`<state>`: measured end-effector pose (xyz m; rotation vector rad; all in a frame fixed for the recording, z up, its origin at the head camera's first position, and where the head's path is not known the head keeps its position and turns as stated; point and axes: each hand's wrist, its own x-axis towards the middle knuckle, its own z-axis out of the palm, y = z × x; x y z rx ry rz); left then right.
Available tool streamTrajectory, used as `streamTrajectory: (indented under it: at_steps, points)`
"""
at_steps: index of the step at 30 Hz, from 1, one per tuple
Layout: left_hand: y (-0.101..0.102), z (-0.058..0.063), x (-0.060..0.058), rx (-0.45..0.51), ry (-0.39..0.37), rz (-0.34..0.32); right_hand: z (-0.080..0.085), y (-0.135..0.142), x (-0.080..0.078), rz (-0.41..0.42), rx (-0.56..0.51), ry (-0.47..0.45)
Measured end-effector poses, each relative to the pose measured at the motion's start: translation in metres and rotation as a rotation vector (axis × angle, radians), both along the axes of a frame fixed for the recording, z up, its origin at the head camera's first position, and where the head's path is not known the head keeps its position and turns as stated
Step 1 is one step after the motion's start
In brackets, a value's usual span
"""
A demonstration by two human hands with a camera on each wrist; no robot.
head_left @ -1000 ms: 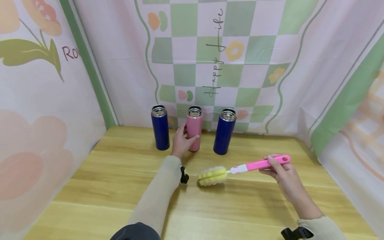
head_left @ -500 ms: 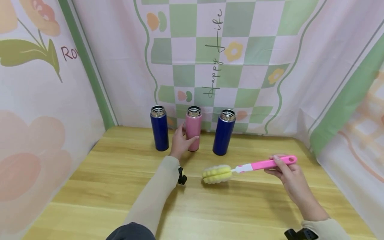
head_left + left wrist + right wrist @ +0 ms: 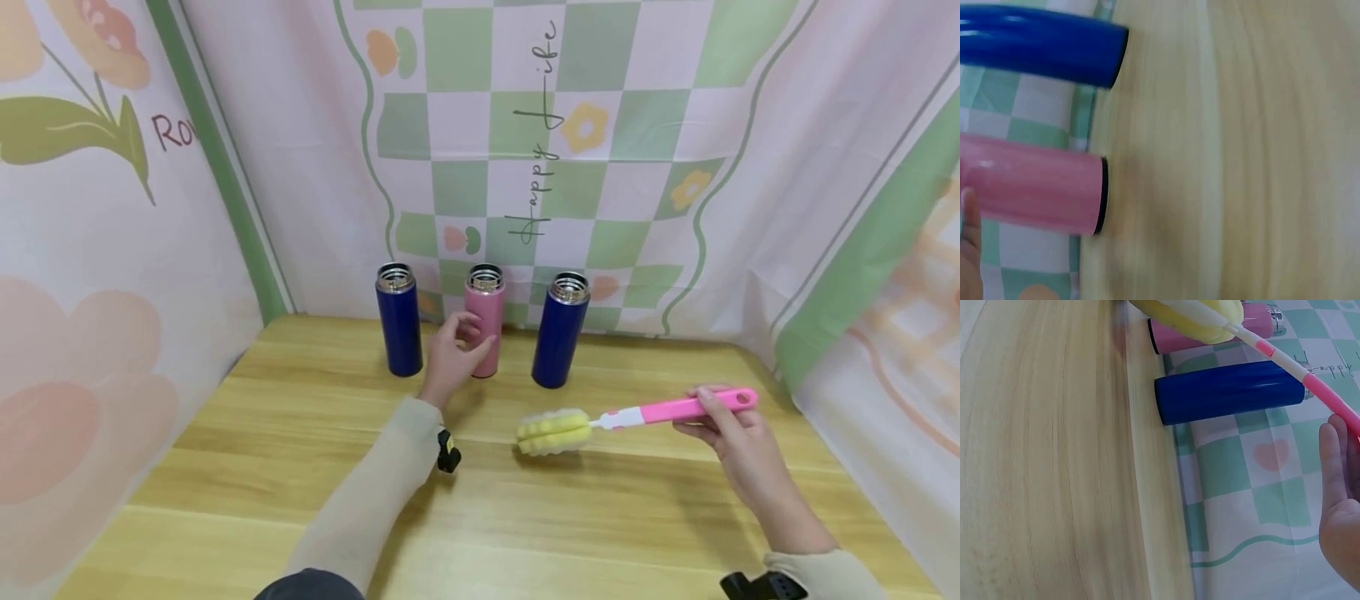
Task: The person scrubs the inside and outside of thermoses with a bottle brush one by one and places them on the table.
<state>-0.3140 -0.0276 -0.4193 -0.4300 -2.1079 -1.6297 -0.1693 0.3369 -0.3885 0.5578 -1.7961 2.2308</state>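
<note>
Evidently the brush (image 3: 621,418) is a light tool: its plastic handle (image 3: 671,410) looks stiff, its yellow sponge head (image 3: 555,432) soft and springy. The right hand (image 3: 750,458) pinches that handle near its holed end, a sensible place to hold, with the sponge head low over the desk (image 3: 600,525); whether it touches, I cannot tell. The pink bottle (image 3: 487,304) stands upright and uncapped between the left blue bottle (image 3: 401,333) and the right blue bottle (image 3: 558,342). Its smooth wall is probably rigid and a little slippery, and so tall a shape could tip, so wrapping round mid-body should serve best. The left hand (image 3: 447,367) is at it, thumb and fingers apart; contact is unclear.
</note>
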Motion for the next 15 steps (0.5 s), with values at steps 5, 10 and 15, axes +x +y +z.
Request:
streamTrajectory:
  at_steps: [5,10,15]
  points:
    - [0.017,-0.001,0.005,-0.033,0.011,-0.106,-0.001,0.004,0.001,0.006,-0.023,-0.001]
    - [0.036,-0.001,0.0,-0.043,-0.003,-0.189,0.001,0.011,0.004,-0.02,-0.021,0.005]
    - [0.055,0.002,-0.004,-0.114,-0.189,-0.222,0.002,0.016,0.007,-0.035,-0.024,0.005]
